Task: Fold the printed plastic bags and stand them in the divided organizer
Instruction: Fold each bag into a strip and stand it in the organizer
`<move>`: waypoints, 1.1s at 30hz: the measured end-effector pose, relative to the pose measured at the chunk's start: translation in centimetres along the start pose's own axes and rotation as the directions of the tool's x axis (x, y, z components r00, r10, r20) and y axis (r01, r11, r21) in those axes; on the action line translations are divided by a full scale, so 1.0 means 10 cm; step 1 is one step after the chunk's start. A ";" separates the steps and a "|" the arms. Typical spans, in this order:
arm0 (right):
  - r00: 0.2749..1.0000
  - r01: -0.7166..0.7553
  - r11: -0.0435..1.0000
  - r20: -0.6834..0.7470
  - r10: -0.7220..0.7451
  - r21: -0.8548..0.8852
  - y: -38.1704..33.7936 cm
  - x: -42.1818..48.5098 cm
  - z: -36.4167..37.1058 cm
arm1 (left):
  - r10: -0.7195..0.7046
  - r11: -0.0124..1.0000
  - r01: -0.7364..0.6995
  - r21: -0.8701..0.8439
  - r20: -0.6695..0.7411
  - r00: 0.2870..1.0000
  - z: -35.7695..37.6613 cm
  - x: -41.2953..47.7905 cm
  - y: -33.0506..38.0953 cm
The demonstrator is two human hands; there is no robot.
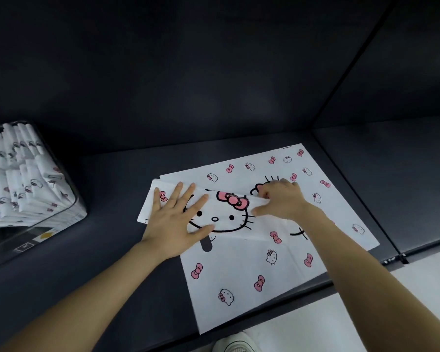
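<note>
My left hand [174,222] presses flat, fingers spread; my right hand [280,199] pinches the folded bag [224,217]. I fear the slick plastic slips sideways, skewing the crease.

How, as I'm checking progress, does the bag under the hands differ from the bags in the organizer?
The bag under the hands lies flat atop a spread bag, partly folded; the bags in the organizer are folded small and stand packed together. The left hand presses the bag under the hands and the right hand pinches its fold; the bags in the organizer are untouched. Both are white with the same cat-and-bow print.
</note>
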State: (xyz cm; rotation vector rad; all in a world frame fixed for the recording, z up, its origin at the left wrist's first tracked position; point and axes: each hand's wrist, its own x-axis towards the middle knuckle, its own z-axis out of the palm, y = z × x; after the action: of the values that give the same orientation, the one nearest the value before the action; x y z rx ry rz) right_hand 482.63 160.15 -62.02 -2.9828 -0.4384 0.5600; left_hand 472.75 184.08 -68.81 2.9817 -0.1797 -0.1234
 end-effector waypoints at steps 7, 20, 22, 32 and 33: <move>1.000 0.001 0.956 0.000 -0.001 0.294 -0.19 -0.33 0.05 | 0.191 0.982 -0.190 -0.015 0.070 0.979 -0.14 0.08 -0.23; 0.882 -0.470 0.221 0.460 0.101 0.854 -0.64 -1.03 0.34 | 0.346 0.805 -0.336 -0.489 -0.074 0.935 -0.04 -0.75 0.02; 0.856 -0.516 0.142 0.513 0.058 0.845 -0.69 -1.05 0.32 | 0.350 0.826 -0.361 -0.432 -0.109 0.931 0.03 -0.76 0.01; 0.967 -0.243 0.217 0.219 0.129 0.945 -0.65 -0.92 0.10 | -0.063 0.353 0.233 -0.906 0.226 0.972 -0.27 -0.79 0.06; 0.983 -0.175 0.284 0.150 0.109 0.943 -0.67 -0.91 0.10 | -0.079 0.295 0.251 -0.922 0.238 0.968 -0.32 -0.78 0.07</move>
State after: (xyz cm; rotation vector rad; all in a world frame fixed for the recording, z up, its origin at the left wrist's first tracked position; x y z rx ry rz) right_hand 472.37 163.90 -58.96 -1.7810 0.1840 0.6089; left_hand 465.23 184.85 -65.01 1.7281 0.1660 -0.3408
